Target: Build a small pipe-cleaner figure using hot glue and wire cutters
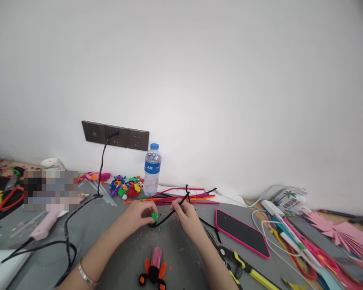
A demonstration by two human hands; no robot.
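Note:
A small green fuzzy piece (pixel 154 216) is pinched between the thumb and fingers of my left hand (pixel 141 215). From beside it a black pipe cleaner (pixel 165 219) curves up to the right, its other part pinched in my right hand (pixel 184 213). Whether the black strand is joined to the green piece, I cannot tell. Nearer to me on the grey mat lies a small figure (pixel 154 266) with a pink body and black and orange parts. Behind my hands lie several pink, red and orange pipe cleaners (pixel 169 198).
A water bottle (pixel 153 171) stands by the wall, next to small colourful pipe-cleaner figures (pixel 127 186). Yellow-handled pliers (pixel 238 264) and a pink-edged phone (pixel 242 233) lie right. Left are a pink glue gun (pixel 48 221), its black cord (pixel 67 225) and a white power strip (pixel 7 268).

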